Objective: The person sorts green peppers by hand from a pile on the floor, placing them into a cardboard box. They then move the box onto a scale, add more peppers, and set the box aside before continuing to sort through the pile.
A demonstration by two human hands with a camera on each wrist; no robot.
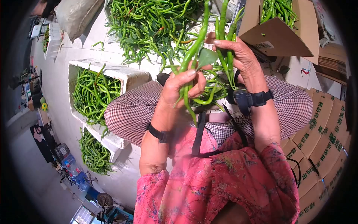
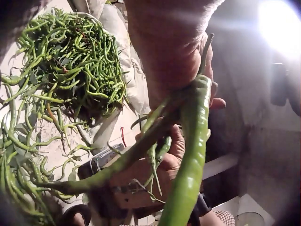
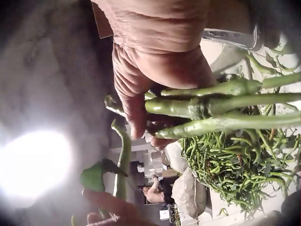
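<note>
Both hands are raised close together over the lap. My left hand [image 1: 182, 86] grips a few long green chili peppers [image 1: 196, 47], one pointing up and others hanging below the fingers. Beside its thumb a green leaf [image 1: 207, 58] sticks out. In the left wrist view a glossy chili pepper [image 2: 192, 146] reaches down from that palm. My right hand [image 1: 244, 58] holds a small bunch of long green chili peppers [image 1: 222, 24] between thumb and fingers. The right wrist view shows several of these chili peppers [image 3: 207, 123] lying side by side, partly hidden by the hand.
A large heap of chili peppers [image 1: 145, 31] lies in front. At the left stands a white foam box [image 1: 136, 79] of peppers, with another pile [image 1: 91, 155] nearby. An open cardboard box [image 1: 287, 41] is front right; flattened cartons [image 1: 317, 130] lie right. A sack [image 1: 77, 15] stands front left.
</note>
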